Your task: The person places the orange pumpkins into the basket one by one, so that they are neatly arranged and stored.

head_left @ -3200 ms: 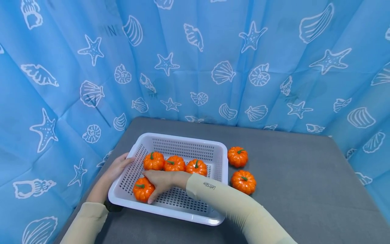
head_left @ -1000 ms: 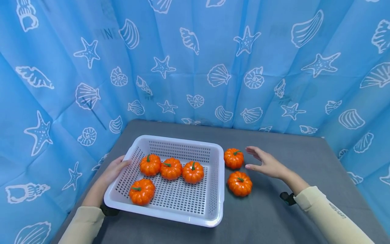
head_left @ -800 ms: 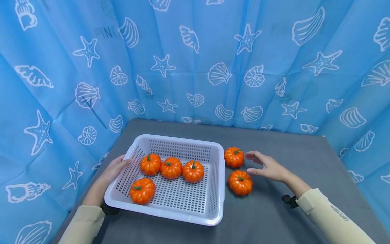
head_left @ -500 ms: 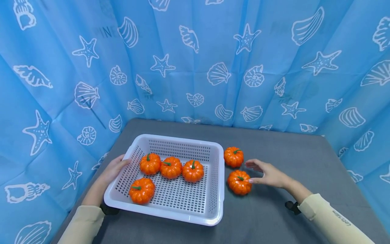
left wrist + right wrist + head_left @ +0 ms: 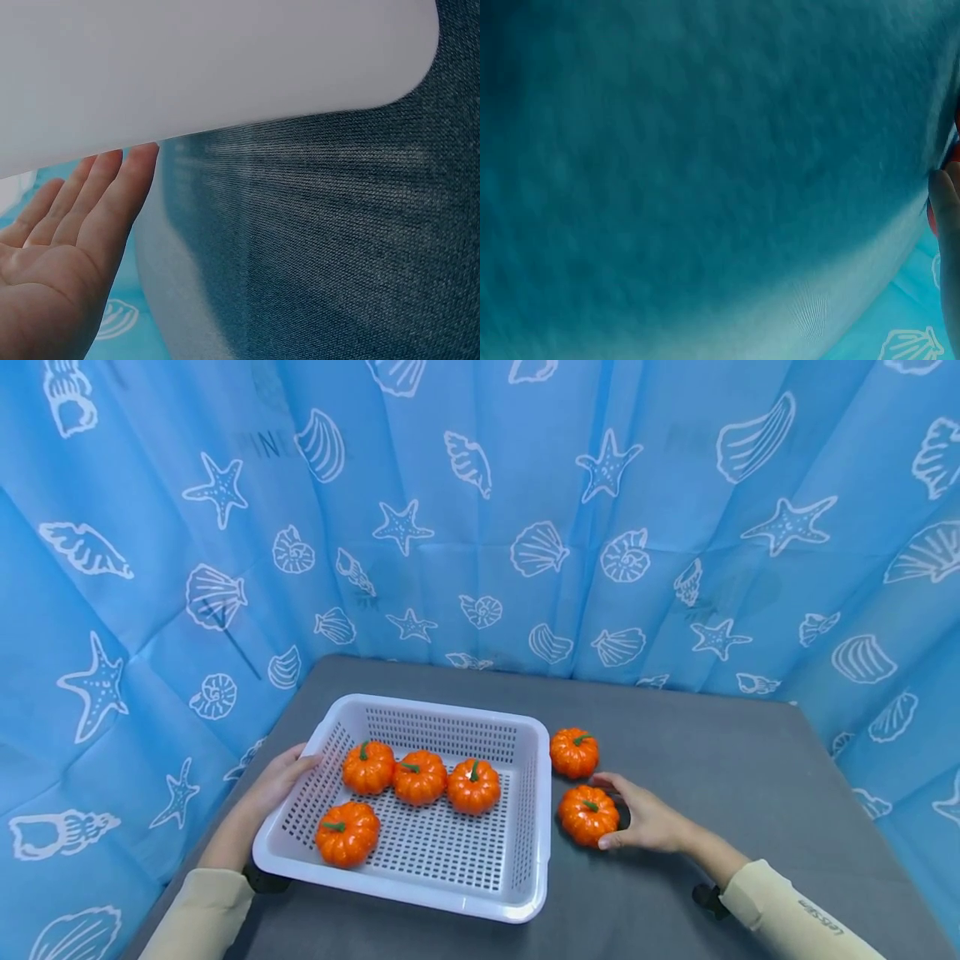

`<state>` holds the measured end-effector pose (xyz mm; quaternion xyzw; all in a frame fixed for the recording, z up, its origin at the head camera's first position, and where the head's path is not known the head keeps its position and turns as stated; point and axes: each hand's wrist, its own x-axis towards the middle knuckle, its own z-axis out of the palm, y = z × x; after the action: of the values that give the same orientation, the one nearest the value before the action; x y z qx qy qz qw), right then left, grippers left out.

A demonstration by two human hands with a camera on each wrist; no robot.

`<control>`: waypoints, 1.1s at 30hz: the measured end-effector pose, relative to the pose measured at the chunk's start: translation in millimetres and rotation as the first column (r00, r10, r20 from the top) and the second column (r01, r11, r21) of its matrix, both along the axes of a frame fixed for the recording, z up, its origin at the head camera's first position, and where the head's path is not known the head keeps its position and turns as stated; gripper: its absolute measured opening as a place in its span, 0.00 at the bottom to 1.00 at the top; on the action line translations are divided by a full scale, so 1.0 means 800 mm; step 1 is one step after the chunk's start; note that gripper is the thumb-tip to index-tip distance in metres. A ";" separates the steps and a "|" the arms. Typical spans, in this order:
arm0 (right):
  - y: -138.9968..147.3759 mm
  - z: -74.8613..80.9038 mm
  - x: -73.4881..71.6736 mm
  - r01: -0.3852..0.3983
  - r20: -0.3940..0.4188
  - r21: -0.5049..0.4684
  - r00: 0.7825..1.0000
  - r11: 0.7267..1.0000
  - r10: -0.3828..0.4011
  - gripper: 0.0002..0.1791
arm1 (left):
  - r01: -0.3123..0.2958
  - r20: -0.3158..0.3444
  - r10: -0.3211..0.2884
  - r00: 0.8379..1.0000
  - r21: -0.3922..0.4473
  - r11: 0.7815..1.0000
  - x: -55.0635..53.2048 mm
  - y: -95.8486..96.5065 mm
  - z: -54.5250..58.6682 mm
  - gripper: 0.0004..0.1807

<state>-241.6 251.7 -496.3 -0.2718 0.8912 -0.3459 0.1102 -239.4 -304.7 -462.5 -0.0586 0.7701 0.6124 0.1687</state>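
A white perforated plastic basket (image 5: 401,897) stands on the table and holds several small orange pumpkins with green stems, among them a front pumpkin (image 5: 347,835). At its left rim is my left hand (image 5: 276,783): the thumb lies over the rim, and the fingertips touch the outside in the left wrist view. Right of the basket two more pumpkins sit on the table, a far pumpkin (image 5: 574,753) and a near pumpkin (image 5: 588,816). My right hand (image 5: 643,817) holds the near pumpkin from its right side, thumb in front and fingers behind. The right wrist view shows only part of this hand.
The grey cloth-covered table (image 5: 720,760) runs on to the right. A blue curtain (image 5: 480,510) with white shell and starfish prints closes off the back and both sides. Two pumpkins inside the basket touch each other near its back left.
My right hand has left the front pumpkin in the basket, crossed right to the table and come down around the near pumpkin. My left hand has stayed at the basket's rim.
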 end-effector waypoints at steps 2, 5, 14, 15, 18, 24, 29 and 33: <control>-0.003 -0.002 0.004 0.009 0.002 0.002 1.000 1.000 -0.009 0.52 | -0.006 0.007 0.006 1.000 -0.009 1.000 0.001 0.000 0.000 0.36; -0.006 -0.005 0.008 0.022 0.014 0.011 1.000 1.000 -0.023 0.54 | -0.012 0.016 0.012 1.000 -0.017 1.000 0.002 -0.001 -0.002 0.36; -0.010 -0.004 0.010 0.052 0.052 -0.014 0.997 0.999 -0.052 0.51 | -0.008 0.005 0.008 1.000 -0.009 1.000 0.001 -0.001 -0.003 0.36; -0.010 -0.003 0.010 0.058 0.039 -0.015 0.998 0.998 -0.058 0.50 | -0.011 0.005 0.011 1.000 -0.007 1.000 0.001 -0.001 -0.003 0.36; -0.007 0.000 0.010 0.080 -0.021 -0.005 0.997 0.997 -0.080 0.48 | -0.018 0.014 0.018 1.000 -0.004 1.000 0.002 0.000 -0.004 0.36; 0.005 0.021 0.005 0.134 -0.130 -0.042 0.982 0.990 -0.139 0.42 | -0.025 0.001 0.025 1.000 0.000 1.000 0.002 0.001 -0.003 0.35; 0.010 0.048 -0.004 0.176 -0.179 -0.107 0.965 0.979 -0.193 0.39 | -0.018 -0.013 0.018 1.000 0.017 1.000 0.002 0.001 -0.001 0.36; 0.003 0.064 -0.013 0.197 -0.159 -0.155 0.962 0.968 -0.221 0.39 | -0.027 -0.011 0.027 1.000 0.022 0.999 0.003 0.002 -0.001 0.36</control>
<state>-252.3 253.9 -445.2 -0.2123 0.8951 -0.3913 -0.0246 -236.7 -303.3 -463.2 -0.0637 0.7634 0.6233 0.1568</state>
